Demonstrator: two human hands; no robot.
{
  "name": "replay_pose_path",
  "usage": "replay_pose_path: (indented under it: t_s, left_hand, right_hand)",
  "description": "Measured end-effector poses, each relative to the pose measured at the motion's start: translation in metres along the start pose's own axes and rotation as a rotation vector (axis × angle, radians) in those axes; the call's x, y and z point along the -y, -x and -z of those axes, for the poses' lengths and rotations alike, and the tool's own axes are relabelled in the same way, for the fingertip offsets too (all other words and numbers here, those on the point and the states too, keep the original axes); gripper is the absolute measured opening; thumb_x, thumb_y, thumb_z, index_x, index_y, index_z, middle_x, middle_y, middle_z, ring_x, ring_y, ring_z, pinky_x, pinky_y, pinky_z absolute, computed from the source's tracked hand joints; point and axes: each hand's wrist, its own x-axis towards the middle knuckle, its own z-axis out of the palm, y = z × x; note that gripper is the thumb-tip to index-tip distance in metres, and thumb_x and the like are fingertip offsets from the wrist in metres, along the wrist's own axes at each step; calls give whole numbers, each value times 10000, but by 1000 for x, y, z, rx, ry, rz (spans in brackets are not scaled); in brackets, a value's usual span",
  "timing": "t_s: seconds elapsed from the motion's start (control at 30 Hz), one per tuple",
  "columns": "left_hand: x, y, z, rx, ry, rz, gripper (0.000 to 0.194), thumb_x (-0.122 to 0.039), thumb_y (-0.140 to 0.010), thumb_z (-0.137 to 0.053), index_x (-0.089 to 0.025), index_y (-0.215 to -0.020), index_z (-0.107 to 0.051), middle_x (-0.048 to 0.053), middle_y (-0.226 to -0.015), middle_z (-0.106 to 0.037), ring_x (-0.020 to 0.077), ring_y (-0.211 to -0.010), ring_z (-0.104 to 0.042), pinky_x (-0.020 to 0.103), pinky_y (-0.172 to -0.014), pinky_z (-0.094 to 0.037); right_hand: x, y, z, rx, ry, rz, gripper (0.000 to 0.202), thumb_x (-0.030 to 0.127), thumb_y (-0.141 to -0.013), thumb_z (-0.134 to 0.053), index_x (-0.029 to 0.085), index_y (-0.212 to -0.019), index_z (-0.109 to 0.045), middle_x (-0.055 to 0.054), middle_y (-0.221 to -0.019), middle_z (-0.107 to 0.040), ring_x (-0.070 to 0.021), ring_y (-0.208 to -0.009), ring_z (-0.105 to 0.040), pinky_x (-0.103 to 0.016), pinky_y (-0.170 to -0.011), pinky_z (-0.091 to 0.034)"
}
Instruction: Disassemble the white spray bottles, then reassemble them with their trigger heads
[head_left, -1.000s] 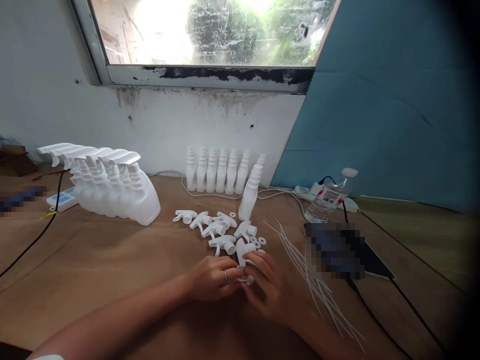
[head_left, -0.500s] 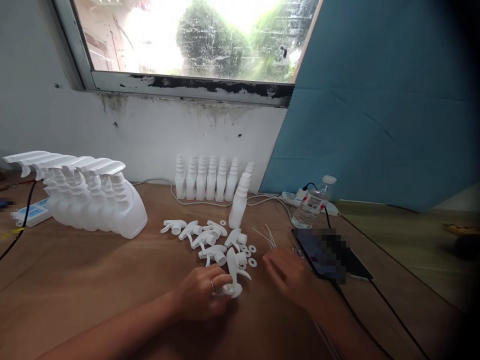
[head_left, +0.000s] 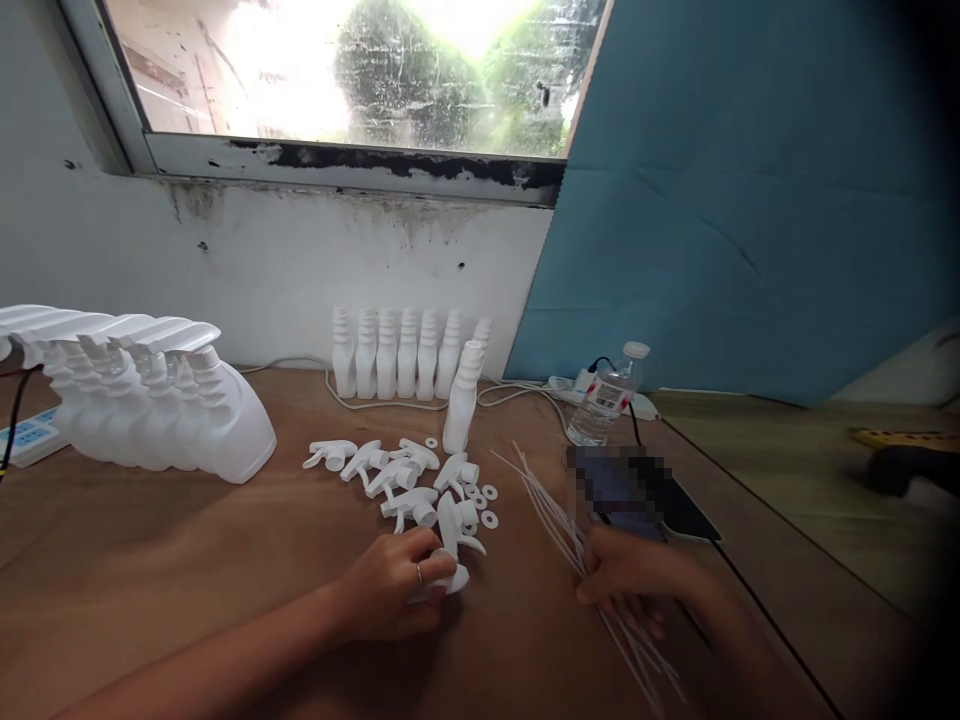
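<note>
My left hand [head_left: 394, 588] is closed around a white spray trigger head [head_left: 456, 578], near the front of a loose group of spray trigger heads [head_left: 403, 475]. My fingers hide part of the one I hold. My right hand [head_left: 634, 570] lies over a bundle of thin white plastic tubes [head_left: 551, 515], thumb and index finger pinched together on them. How many tubes are in the pinch cannot be made out. Several small white washers [head_left: 489, 519] lie flat to the right of the trigger heads. One white bottle [head_left: 462, 400] stands upright just behind them.
A row of white bottles [head_left: 386, 360] stands against the wall. More bottles fitted with trigger heads [head_left: 232, 420] are lined up at the left. At the right are a clear water bottle [head_left: 604, 400], a dark tablet-like device [head_left: 690, 505], cables and a power strip [head_left: 645, 405].
My right hand has moved right and toward me, onto the tubes, and its fingers have closed. My left hand keeps its trigger head. The whole view has shifted slightly.
</note>
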Motion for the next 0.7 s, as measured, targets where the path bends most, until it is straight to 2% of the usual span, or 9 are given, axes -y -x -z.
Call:
replay_pose_path:
  t_s: [0.17,0.3,0.47,0.6,0.7]
  left_hand:
    - [0,0,0,-2,-2,22,172,-194,-835,-499,-189,-993,-567,56,-846,-581,148,-700,-542,225,-632,-446]
    - [-1,1,2,9,-32,-21,124,-201,-849,-496,-188,-947,-571,55,-832,-581,144,-689,-534,221,-621,-440]
    - [0,2,2,-32,29,-7,170,-225,-890,-513,-196,-1056,-532,52,-879,-619,136,-714,-581,208,-642,-469]
    - [1,5,-1,-93,141,44,390,-244,-826,-610,-200,-1185,-466,46,-916,-652,146,-752,-612,219,-684,-497]
    - [1,7,-2,-44,208,161,468,-271,-809,-638,-198,-1240,-469,45,-928,-649,148,-764,-617,230,-712,-508]
  right_hand:
    - [4,-1,2,-119,5,13,216,199,-704,-563,141,-509,-492,21,-378,-483,-52,-230,-372,-146,-268,-251]
    - [4,10,9,-234,-100,80,167,171,-712,-492,144,-547,-494,34,-404,-492,-30,-228,-339,-139,-274,-223]
    - [14,14,6,-181,-363,380,219,306,-768,-501,150,-615,-489,8,-466,-550,-45,-282,-413,-145,-312,-221]
    - [30,-3,-10,-279,-614,644,347,496,-851,-535,158,-783,-494,-64,-695,-680,-116,-401,-580,-210,-390,-415]
    - [48,-11,-26,-376,-725,868,322,480,-895,-552,162,-900,-499,-86,-799,-696,-169,-541,-665,-283,-512,-529]
